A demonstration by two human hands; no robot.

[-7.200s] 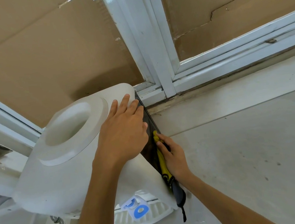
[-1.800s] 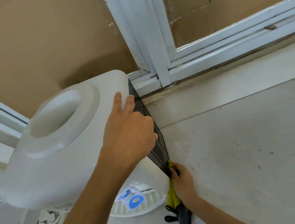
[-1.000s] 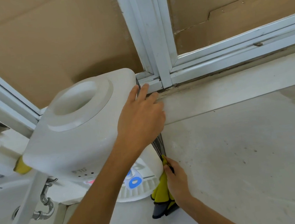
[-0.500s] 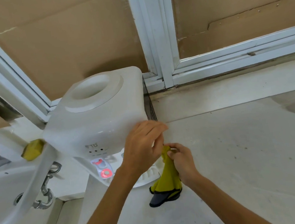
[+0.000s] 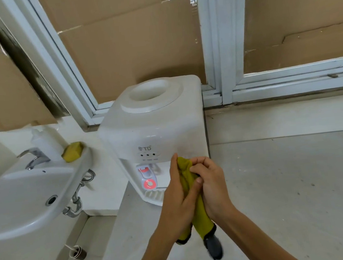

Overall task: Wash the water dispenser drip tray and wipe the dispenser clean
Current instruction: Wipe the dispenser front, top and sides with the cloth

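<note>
While the white water dispenser (image 5: 154,121) is standing on the counter (image 5: 289,180) beside the sink (image 5: 24,200), the left hand (image 5: 179,195) and right hand (image 5: 212,186) are both clutching a bunched yellow cloth (image 5: 188,178) just before its front, above the drip tray (image 5: 154,195).

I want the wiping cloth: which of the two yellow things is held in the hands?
The yellow cloth, gripped by both hands; the yellow sponge lies untouched on the sink rim.
</note>
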